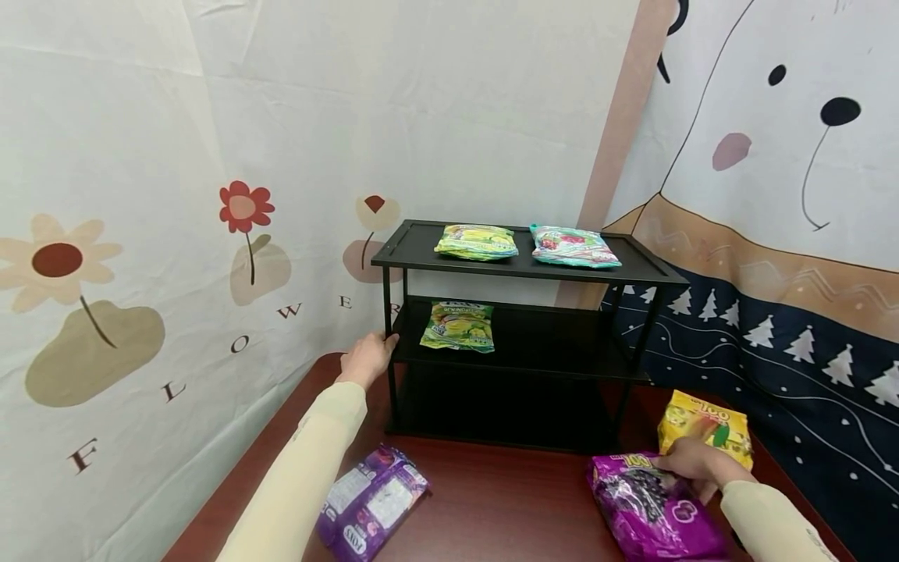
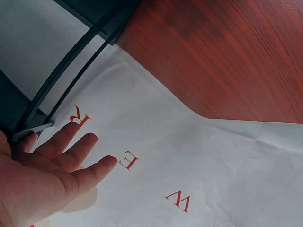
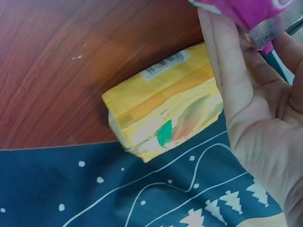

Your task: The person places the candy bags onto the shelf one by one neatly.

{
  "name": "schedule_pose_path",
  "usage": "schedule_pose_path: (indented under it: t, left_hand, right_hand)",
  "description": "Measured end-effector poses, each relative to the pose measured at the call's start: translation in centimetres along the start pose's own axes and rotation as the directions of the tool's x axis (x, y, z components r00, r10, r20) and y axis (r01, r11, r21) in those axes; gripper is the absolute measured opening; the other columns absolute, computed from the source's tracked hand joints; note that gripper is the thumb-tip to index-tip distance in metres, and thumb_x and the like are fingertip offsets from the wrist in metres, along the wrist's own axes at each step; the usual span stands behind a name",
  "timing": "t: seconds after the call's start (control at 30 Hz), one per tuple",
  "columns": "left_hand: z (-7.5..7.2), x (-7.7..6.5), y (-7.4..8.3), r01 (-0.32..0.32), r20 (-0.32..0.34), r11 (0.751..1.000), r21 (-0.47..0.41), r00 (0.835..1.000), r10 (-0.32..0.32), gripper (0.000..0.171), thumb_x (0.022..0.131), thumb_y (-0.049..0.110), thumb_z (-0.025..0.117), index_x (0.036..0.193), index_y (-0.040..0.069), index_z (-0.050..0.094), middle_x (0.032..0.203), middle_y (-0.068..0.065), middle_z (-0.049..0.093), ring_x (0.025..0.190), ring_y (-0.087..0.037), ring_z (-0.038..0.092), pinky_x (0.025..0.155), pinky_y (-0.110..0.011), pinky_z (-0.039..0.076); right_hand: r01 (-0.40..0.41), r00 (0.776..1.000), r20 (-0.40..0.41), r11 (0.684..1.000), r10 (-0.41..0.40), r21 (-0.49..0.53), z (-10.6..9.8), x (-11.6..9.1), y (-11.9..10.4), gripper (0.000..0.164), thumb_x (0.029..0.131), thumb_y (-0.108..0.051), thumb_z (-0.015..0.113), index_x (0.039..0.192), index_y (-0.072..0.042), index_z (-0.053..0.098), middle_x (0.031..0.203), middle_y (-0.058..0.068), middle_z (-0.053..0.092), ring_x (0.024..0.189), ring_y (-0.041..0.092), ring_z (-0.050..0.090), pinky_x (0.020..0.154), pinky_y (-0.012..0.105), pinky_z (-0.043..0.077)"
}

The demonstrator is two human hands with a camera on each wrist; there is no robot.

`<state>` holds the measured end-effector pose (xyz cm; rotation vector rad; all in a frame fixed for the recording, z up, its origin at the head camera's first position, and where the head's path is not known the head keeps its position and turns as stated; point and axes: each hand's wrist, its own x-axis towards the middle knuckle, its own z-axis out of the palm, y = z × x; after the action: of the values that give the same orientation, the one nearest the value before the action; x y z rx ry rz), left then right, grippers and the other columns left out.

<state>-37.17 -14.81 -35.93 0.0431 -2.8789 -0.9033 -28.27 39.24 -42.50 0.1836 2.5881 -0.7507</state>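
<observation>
My left hand holds the left side of a black three-tier shelf rack at middle-tier height. In the left wrist view its index finger lies against the tier's corner, while the other fingers stick out loosely. On the right, my right hand pinches the top edge of a purple candy bag with a dark grape picture. Just behind that hand, a yellow candy bag with a mango picture stands on the table; the right wrist view shows this yellow bag beside the fingers.
A green-yellow bag and a pink-teal bag lie on the top tier. Another green bag sits on the middle tier's left. A purple packet lies on the brown table. Printed cloth hangs behind.
</observation>
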Motion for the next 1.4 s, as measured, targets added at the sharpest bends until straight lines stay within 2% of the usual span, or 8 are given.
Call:
schedule_pose_path:
  t: [0.13,0.33,0.63,0.73,0.8,1.13,1.27,1.4]
  left_hand:
    - [0.1,0.0,0.0,0.003,0.002,1.0,-0.002,1.0,-0.003,0.047,0.108,0.04,0.037,0.136,0.009,0.058,0.131,-0.023,0.06,0.123,-0.045,0.052,0.099,-0.066,0.034]
    - [0.1,0.1,0.0,0.0,-0.001,1.0,0.0,1.0,0.0,0.047,0.108,0.04,0.037,0.133,0.008,0.059,0.129,-0.023,0.06,0.122,-0.045,0.053,0.099,-0.067,0.034]
    - [0.3,0.4,-0.1,0.004,-0.002,1.0,0.003,1.0,-0.004,0.047,0.108,0.04,0.037,0.138,0.01,0.057,0.133,-0.022,0.059,0.124,-0.045,0.051,0.1,-0.068,0.032]
    - [0.2,0.4,-0.1,0.002,-0.003,1.0,0.003,1.0,-0.002,0.046,0.108,0.04,0.037,0.135,0.009,0.059,0.131,-0.022,0.06,0.123,-0.046,0.052,0.099,-0.068,0.032]
    - [0.2,0.3,-0.1,0.002,-0.003,1.0,-0.001,1.0,-0.002,0.046,0.108,0.04,0.037,0.134,0.008,0.059,0.13,-0.023,0.06,0.122,-0.046,0.052,0.098,-0.068,0.032]
    - [0.0,0.0,0.0,0.004,-0.004,1.0,-0.005,1.0,-0.004,0.046,0.108,0.039,0.038,0.133,0.008,0.06,0.129,-0.022,0.061,0.122,-0.045,0.052,0.099,-0.068,0.032]
    - [0.0,-0.1,0.1,0.001,-0.007,1.0,-0.003,1.0,-0.001,0.045,0.108,0.039,0.039,0.131,0.008,0.061,0.128,-0.022,0.062,0.121,-0.045,0.053,0.098,-0.068,0.033]
    - [-0.1,-0.1,0.0,0.002,-0.01,1.0,0.002,1.0,-0.002,0.044,0.108,0.04,0.038,0.127,0.008,0.062,0.126,-0.022,0.063,0.12,-0.045,0.054,0.098,-0.067,0.034]
  right_hand:
    - [0.037,0.999,-0.002,0.999,-0.037,0.009,0.7,0.0,-0.7,0.046,0.1,-0.029,0.057,0.114,0.015,0.054,0.094,0.017,0.06,0.079,0.028,0.064,0.066,0.046,0.058]
    - [0.132,0.991,-0.022,0.986,-0.13,0.104,2.4,-0.2,-2.0,0.042,0.101,-0.024,0.057,0.111,0.017,0.055,0.092,0.015,0.062,0.078,0.028,0.066,0.067,0.049,0.058]
    - [0.164,0.984,-0.115,0.954,-0.139,0.253,5.2,0.7,-4.7,0.028,0.101,-0.013,0.054,0.106,0.013,0.062,0.083,0.014,0.06,0.071,0.025,0.063,0.062,0.043,0.058]
    - [0.178,0.982,-0.114,0.941,-0.15,0.289,5.6,0.7,-5.5,0.036,0.101,-0.016,0.055,0.114,0.018,0.058,0.088,0.016,0.061,0.076,0.026,0.065,0.067,0.044,0.058]
    - [0.168,0.985,-0.09,0.936,-0.147,0.308,5.8,0.6,-6.0,0.043,0.101,-0.02,0.057,0.118,0.019,0.055,0.092,0.018,0.062,0.081,0.028,0.066,0.07,0.046,0.058]
    - [0.048,0.995,0.075,0.972,-0.067,0.231,5.9,-0.6,-6.4,0.07,0.096,-0.045,0.062,0.125,0.017,0.048,0.102,0.021,0.061,0.084,0.032,0.066,0.07,0.051,0.057]
    - [0.025,0.988,0.14,0.966,-0.063,0.256,6.0,-0.8,-6.0,0.071,0.096,-0.046,0.062,0.126,0.016,0.048,0.103,0.019,0.062,0.087,0.033,0.066,0.073,0.052,0.057]
    - [0.026,0.984,0.16,0.952,-0.079,0.306,6.1,-0.5,-5.5,0.062,0.096,-0.043,0.063,0.122,0.012,0.054,0.099,0.015,0.065,0.086,0.032,0.068,0.073,0.051,0.057]
